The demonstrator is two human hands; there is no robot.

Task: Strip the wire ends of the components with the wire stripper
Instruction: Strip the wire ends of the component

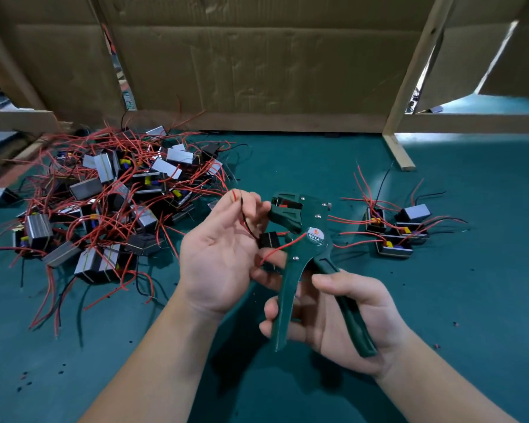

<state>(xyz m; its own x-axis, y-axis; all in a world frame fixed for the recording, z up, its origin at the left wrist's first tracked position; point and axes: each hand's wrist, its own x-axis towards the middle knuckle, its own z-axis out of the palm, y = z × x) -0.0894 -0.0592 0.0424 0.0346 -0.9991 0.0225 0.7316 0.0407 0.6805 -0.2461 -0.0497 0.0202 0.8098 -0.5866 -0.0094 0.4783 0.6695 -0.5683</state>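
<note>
Wire stripper sits in right hand, fingers wrapped round the handles, head by the left fingertips. Left hand pinches a black wire of one component held against the tool. Small group of components to the right looks done; big tangled pile on the left likely remains. Early, I'd judge.
</note>
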